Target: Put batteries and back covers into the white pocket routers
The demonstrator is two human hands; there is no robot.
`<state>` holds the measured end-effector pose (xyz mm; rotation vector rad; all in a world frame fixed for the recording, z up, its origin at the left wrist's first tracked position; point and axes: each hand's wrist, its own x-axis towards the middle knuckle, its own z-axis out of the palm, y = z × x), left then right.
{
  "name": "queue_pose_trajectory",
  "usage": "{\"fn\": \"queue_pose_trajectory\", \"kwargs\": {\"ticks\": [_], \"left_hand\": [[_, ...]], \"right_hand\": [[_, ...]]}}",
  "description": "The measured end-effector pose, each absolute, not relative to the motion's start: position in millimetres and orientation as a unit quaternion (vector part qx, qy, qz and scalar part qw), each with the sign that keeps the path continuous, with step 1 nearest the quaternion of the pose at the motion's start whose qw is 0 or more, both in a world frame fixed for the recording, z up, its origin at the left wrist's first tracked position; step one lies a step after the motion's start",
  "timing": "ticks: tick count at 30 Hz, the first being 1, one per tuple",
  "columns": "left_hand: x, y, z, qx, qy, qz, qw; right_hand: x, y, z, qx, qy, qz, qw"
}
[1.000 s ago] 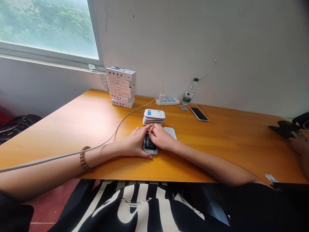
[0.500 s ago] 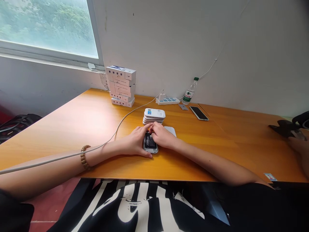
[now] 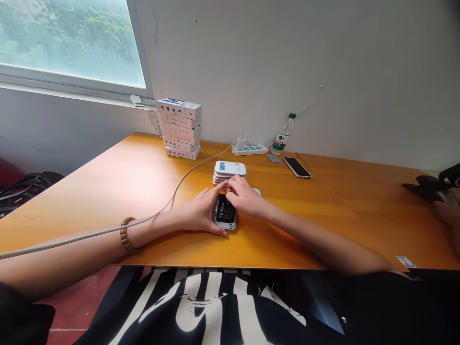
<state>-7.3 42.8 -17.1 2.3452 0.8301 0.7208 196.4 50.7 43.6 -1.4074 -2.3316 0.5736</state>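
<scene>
A white portable device [image 3: 225,226] lies on the orange wooden table [image 3: 287,239] with its back cover off, showing a black battery [image 3: 226,211] marked 3000 mAh. My left hand [image 3: 201,212] grips the device from the left, thumb along its far side and fingers curled around its near end. My right hand [image 3: 245,196] reaches in from the right, with its fingertips on the far end of the battery. Just behind lies a stack of white devices [image 3: 229,173]. A white back cover [image 3: 256,191] is mostly hidden under my right hand.
A tall stack of white boxes [image 3: 179,128] stands at the back left. Along the wall are a power strip [image 3: 249,150], a water bottle [image 3: 282,137] and a black phone [image 3: 296,167]. A pale cable [image 3: 108,231] crosses my left forearm. A co-worker's hand [image 3: 445,213] is at the right edge.
My right hand has shifted slightly right and farther away, leaving more of the black battery visible. My left hand and the device have stayed in much the same place.
</scene>
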Motion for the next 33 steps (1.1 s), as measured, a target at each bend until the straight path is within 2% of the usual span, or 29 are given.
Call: {"fn": "queue_pose_trajectory", "kwargs": {"ticks": [5, 8, 14, 19, 24, 30, 33], "left_hand": [[-9, 45, -17, 0.862, 0.325, 0.261, 0.288], [-10, 46, -12, 0.86, 0.331, 0.248, 0.299], [-17, 47, 3, 0.884, 0.353, 0.162, 0.261], [-30, 55, 11, 0.896, 0.371, 0.11, 0.22], [-37, 60, 14, 0.897, 0.38, 0.085, 0.211], [-34, 61, 11, 0.905, 0.363, 0.086, 0.203], [-33, 63, 7, 0.91, 0.342, 0.106, 0.21]], "right_hand": [[215, 40, 79, -0.338, -0.874, 0.339, 0.087], [224, 39, 89, -0.281, -0.902, 0.311, 0.104], [242, 69, 91, -0.312, -0.868, 0.325, 0.209], [251, 96, 74, -0.37, -0.856, 0.328, 0.148], [239, 95, 45, -0.444, -0.845, 0.257, 0.15], [236, 86, 37, -0.422, -0.881, 0.15, 0.151], [241, 82, 42, -0.401, -0.895, 0.166, 0.1]]}}
